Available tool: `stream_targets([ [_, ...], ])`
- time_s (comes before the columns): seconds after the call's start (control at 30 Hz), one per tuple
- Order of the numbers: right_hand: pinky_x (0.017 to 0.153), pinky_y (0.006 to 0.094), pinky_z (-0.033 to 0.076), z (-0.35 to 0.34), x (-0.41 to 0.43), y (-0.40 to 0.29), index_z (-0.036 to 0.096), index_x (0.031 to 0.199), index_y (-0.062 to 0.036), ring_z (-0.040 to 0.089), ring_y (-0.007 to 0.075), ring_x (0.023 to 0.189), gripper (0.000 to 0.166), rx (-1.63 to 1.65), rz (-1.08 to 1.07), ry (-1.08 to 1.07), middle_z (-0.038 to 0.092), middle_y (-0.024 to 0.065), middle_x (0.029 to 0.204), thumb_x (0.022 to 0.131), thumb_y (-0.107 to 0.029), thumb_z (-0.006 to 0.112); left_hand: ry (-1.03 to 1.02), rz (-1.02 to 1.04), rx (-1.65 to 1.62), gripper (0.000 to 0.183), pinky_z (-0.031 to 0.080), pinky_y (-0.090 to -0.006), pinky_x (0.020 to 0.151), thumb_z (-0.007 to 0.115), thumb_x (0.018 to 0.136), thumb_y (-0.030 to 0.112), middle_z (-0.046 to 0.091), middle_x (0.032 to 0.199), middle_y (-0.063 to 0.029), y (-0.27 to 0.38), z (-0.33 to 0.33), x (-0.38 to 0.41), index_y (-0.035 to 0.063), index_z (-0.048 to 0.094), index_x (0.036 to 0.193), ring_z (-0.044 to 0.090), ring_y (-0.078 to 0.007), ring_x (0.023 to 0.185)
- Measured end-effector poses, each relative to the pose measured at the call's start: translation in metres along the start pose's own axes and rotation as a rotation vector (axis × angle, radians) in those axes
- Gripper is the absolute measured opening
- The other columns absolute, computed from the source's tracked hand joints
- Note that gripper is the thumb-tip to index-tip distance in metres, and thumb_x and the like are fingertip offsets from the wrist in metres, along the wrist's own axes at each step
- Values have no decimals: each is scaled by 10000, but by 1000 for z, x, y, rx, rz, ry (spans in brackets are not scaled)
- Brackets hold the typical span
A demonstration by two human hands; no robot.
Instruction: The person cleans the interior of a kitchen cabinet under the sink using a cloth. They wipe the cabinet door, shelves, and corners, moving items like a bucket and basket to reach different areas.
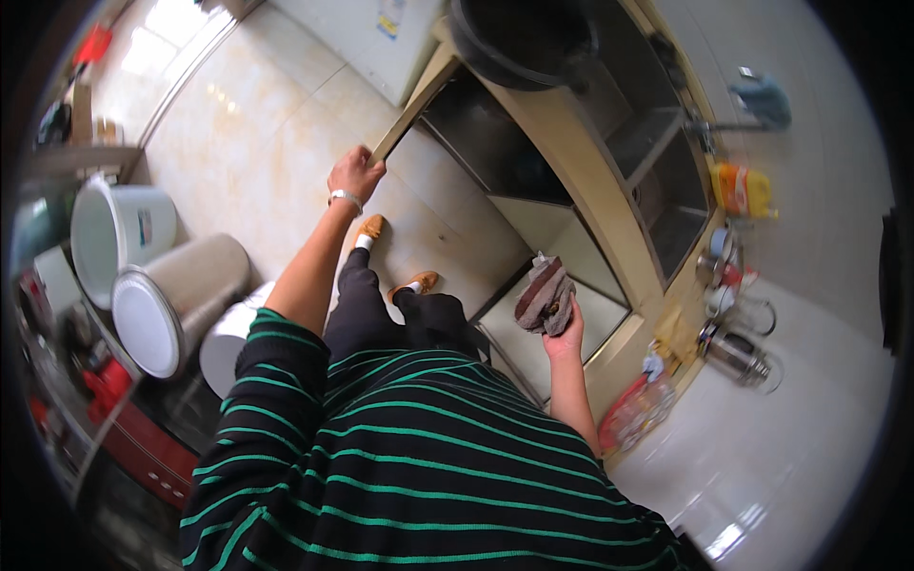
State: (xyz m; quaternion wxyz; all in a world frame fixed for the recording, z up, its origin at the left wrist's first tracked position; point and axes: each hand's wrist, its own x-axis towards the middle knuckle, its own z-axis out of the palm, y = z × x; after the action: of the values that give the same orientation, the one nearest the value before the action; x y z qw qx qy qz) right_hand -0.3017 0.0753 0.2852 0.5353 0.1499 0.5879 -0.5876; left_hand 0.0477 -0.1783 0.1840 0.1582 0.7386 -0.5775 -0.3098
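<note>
My left hand (355, 175), with a metal band at its wrist, grips the top edge of an open cabinet door (414, 108) under the counter. On the right, my right hand (568, 334) holds a crumpled grey-brown cloth (544, 296) in front of the cabinet opening. The cloth touches nothing else that I can see, and it hides part of my fingers. Beyond it runs the pale counter edge (596, 185), with a double sink (664, 171) set in the counter.
A large dark basin (528, 43) stands at the sink's upper end. Along the wall are a yellow bottle (742, 190), a steel flask (735, 353) and a red basket (635, 414). White buckets (153, 214) and a metal cylinder (207, 278) stand left. My shoes (371, 226) are on floor tiles.
</note>
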Motion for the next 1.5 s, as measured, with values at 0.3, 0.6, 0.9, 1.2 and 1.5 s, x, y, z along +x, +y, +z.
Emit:
stream_targets([
  [0.3, 909, 327, 392, 96, 75, -95, 430, 1266, -44, 494, 202, 1068, 512, -807, -690, -76, 513, 83, 1194, 799, -128, 620, 26, 197, 35, 235, 468, -380, 740, 538, 738, 310, 604, 888, -89, -20, -31, 25, 115, 580, 862, 583, -281, 848],
  [0.6, 908, 301, 358, 126, 153, -156, 415, 1268, -22, 489, 207, 1057, 511, -1236, -914, 11, 513, 108, 1185, 859, -303, 537, 142, 298, 88, 171, 481, -395, 660, 527, 757, 238, 586, 806, -105, -27, -32, 32, 75, 550, 803, 591, -297, 754],
  [0.9, 1010, 298, 270, 133, 116, -193, 244, 1360, 17, 357, 263, 1253, 735, -1926, -1032, 178, 307, 186, 1387, 859, -445, 520, 130, 330, 75, 173, 465, -406, 668, 522, 756, 227, 574, 811, -117, -27, -34, 40, 64, 529, 812, 575, -307, 772],
  [1.2, 530, 315, 528, 348, 59, -94, 351, 1246, 25, 582, 313, 966, 679, -865, -139, -475, 391, 234, 1289, 833, -485, 524, 5, 274, 98, 174, 468, -395, 703, 510, 759, 209, 579, 841, -115, -23, -49, 43, 67, 559, 847, 578, -300, 808],
  [1.5, 416, 189, 434, 331, 109, -96, 540, 862, 24, 602, 191, 638, 145, -637, 11, -254, 601, 186, 860, 763, -81, 528, 127, 347, 88, 157, 480, -389, 627, 558, 740, 211, 553, 762, -99, -32, -40, 47, 68, 526, 794, 579, -289, 734],
])
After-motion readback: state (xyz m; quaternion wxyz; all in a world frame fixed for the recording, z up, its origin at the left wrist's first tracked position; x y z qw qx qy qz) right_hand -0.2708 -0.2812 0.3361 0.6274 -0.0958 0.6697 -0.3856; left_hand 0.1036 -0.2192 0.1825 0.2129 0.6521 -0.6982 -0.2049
